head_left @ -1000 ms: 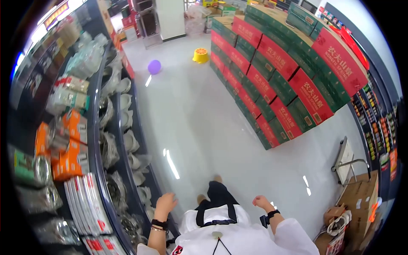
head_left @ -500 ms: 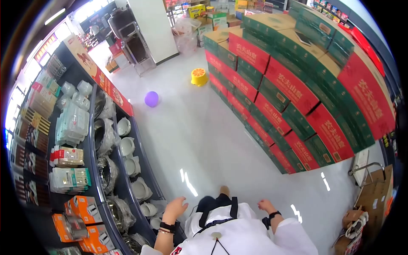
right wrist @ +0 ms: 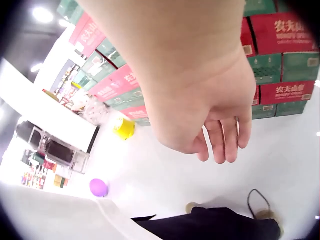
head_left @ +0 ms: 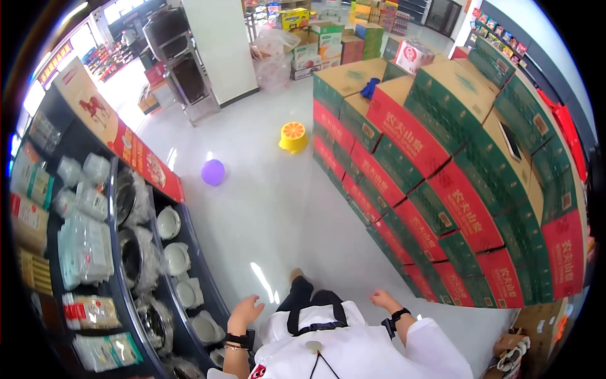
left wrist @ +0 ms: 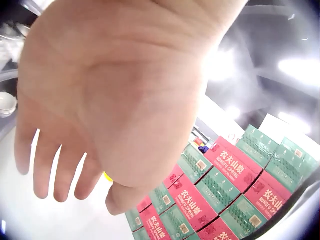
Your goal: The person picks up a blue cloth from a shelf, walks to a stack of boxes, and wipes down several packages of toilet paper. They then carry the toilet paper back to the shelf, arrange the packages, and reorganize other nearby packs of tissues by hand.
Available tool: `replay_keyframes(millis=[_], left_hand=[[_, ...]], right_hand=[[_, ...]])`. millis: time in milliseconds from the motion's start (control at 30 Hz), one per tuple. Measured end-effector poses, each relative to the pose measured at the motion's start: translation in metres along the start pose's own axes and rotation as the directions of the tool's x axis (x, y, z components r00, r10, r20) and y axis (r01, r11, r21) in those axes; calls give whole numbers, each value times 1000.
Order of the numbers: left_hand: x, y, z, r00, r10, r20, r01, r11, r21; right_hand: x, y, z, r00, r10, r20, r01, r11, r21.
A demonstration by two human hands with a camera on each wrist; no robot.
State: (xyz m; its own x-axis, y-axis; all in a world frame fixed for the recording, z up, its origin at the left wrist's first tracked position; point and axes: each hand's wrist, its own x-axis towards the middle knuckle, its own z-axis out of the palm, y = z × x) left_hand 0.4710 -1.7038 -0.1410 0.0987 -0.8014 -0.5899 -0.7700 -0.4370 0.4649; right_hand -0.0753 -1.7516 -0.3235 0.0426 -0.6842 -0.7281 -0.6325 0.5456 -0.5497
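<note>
Shelving (head_left: 198,264): white bowls (head_left: 177,259), probably tiered for display. Purple ball (head_left: 213,172): floor. Left hand (head_left: 245,312): open, empty, nearest the bowls. Yellow stool (head_left: 293,139): upright. Right hand (head_left: 383,300): relaxed, empty, likely free for walking. Nongfu Spring cartons (head_left: 407,129): stacked, staggered seams presumably steadying them.

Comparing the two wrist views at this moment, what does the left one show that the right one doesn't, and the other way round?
Left wrist view only: the open left hand, palm showing; a small blue item on the boxes; a white dish at the left edge.

Right wrist view only: the right hand, the purple ball, dark trousers.

Both: stacked red and green boxes, pale floor.
</note>
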Motion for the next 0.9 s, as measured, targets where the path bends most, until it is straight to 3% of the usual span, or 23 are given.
replay_keyframes(millis=[100,300,367,467,600,667,733,800,867,900], left_hand=[[70,25,-46,985,151,-86,-141,983,116],[197,102,-123,960,280,-1,-275,941,196],[237,134,-142,948,317,13,-314,930,191],[292,188,-178,933,347,92,-359,893,272],[353,260,-226,905,402,141,-426,857,290],[394,297,-247,879,442,177,-476,811,341],[423,323,-258,828,550,106,-560,806,189],[443,367,-276,811,569,136,-585,789,187],[467,414,-288,783,602,155,-621,763,178],[480,431,-292,735,656,171,-678,722,141]], right_hand=[[20,-31,-19,995,94,-29,-93,995,44],[70,-109,-45,986,150,-68,-143,985,99],[101,-134,-56,991,0,-134,-2,1000,-21],[151,-190,-81,974,-82,-212,80,997,-16],[200,-307,-135,950,-118,-290,132,991,28],[224,-369,-163,862,-317,-396,321,945,-58],[237,-432,-193,804,-423,-417,472,882,16],[229,-502,-231,714,-539,-447,583,811,-47],[223,-560,-263,569,-645,-510,682,717,-145],[217,-586,-279,573,-630,-525,670,728,-143]])
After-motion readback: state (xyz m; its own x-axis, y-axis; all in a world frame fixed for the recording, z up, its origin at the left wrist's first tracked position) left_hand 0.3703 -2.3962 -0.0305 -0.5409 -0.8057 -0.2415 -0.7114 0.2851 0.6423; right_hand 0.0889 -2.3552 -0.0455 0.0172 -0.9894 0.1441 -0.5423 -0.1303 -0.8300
